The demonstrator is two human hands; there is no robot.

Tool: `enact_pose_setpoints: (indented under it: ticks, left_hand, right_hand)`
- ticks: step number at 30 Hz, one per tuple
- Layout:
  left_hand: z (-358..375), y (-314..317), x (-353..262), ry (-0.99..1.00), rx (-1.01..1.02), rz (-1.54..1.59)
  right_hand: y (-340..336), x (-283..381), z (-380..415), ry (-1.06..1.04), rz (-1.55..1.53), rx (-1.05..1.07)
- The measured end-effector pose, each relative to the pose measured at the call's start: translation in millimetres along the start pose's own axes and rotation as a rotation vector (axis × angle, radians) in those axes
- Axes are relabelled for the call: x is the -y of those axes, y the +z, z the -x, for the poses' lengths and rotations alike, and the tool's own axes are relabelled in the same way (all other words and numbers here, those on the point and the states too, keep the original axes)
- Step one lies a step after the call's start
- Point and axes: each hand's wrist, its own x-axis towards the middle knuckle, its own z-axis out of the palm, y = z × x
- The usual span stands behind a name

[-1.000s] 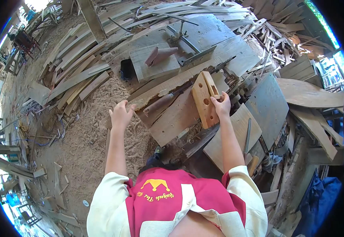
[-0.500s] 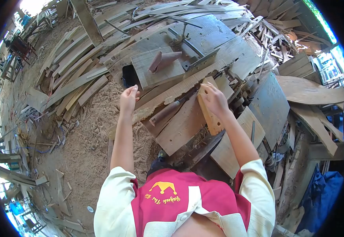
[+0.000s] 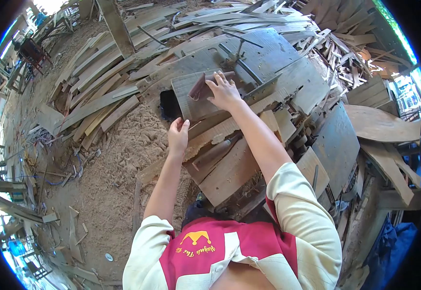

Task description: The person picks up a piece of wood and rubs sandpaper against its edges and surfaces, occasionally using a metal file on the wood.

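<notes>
My right hand (image 3: 225,92) is over a curled reddish-brown sheet (image 3: 200,90) that looks like sandpaper. Its fingers are stretched out and touch the sheet, which lies on a pale wooden board (image 3: 184,96). My left hand (image 3: 177,139) is beside the near edge of the bench, its thumb and fingers drawn together; anything between them is too small to make out. A tool with a wooden handle (image 3: 211,154), perhaps a chisel, rests on the planks below. My right forearm partly covers a light wooden piece (image 3: 270,121).
A metal bar (image 3: 242,64) is fixed on the bench top (image 3: 268,46). Long planks (image 3: 99,92) are stacked at the left, and offcuts (image 3: 334,53) heap up at the far right. Sawdust (image 3: 118,169) covers the ground. Curved boards (image 3: 382,123) lean at the right near a blue cloth (image 3: 389,246).
My right hand has left the light wooden piece with holes and moved up and left onto the curled sheet. My left hand keeps its pinched shape, slightly lower and further right in view.
</notes>
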Motion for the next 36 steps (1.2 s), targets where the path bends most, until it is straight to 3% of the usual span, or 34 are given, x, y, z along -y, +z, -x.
enact_pose_setpoints:
  ticks: [3, 6, 7, 8, 11, 12, 14, 16, 18, 20, 21, 23, 28, 30, 32, 33, 34, 36]
  left_hand:
    - [3, 1, -9, 0.085, 0.032, -0.066]
    - [-7, 3, 2, 0.205, 0.091, -0.172]
    - [-5, 5, 0, 0.203, 0.094, -0.168]
    - [-3, 7, -1, 0.259, 0.011, -0.297]
    - [-5, 17, 3, 0.366, -0.111, -0.453]
    - [-6, 21, 5, 0.424, -0.142, -0.483]
    - [-8, 28, 7, 0.429, -0.165, -0.464]
    - [-4, 31, 3, 0.358, -0.186, -0.409]
    - [-11, 33, 7, 0.338, -0.181, -0.391]
    - [-11, 35, 6, 0.273, -0.185, -0.257]
    - [-12, 35, 8, 0.278, -0.183, -0.260]
    - [-13, 32, 11, 0.191, -0.149, 0.160]
    - [0, 27, -6, 0.167, -0.198, 0.348]
    - [5, 24, -18, 0.184, -0.172, 0.611]
    - [19, 26, -50, 0.130, -0.178, 0.579]
    - [16, 28, -55, 0.253, -0.223, 0.556]
    - [13, 30, -61, 0.377, -0.268, 0.535]
    - [5, 31, -74, 0.377, -0.275, 0.561]
  right_hand:
    - [0, -3, -7, -0.066, 0.123, -0.110]
    - [1, -13, -8, -0.073, 0.074, -0.025]
    - [10, -19, -6, -0.090, 0.039, -0.317]
    - [13, -28, -7, -0.093, 0.044, -0.315]
    - [-7, -34, 0, 0.245, -0.345, -0.663]
    - [-6, -38, 3, 0.245, -0.349, -0.666]
    - [-4, -46, 8, 0.509, -1.110, -0.564]
    - [21, -56, 16, 0.462, -1.027, -0.330]
    - [51, -51, 23, 0.494, -1.029, -0.247]
    - [40, -33, 36, 0.554, -0.819, -0.147]
    - [36, -26, 39, 0.547, -0.741, -0.164]
    - [26, -23, 37, 0.577, -0.785, -0.170]
    - [29, -23, 43, 0.624, -0.840, -0.256]
    - [42, -31, 47, 0.631, -0.990, -0.249]
    - [28, -24, 62, 0.676, -1.177, -0.244]
    - [23, -20, 68, 0.710, -1.362, -0.229]
    - [27, -18, 73, 0.711, -1.361, -0.236]
    - [36, -13, 79, 0.634, -1.474, -0.276]
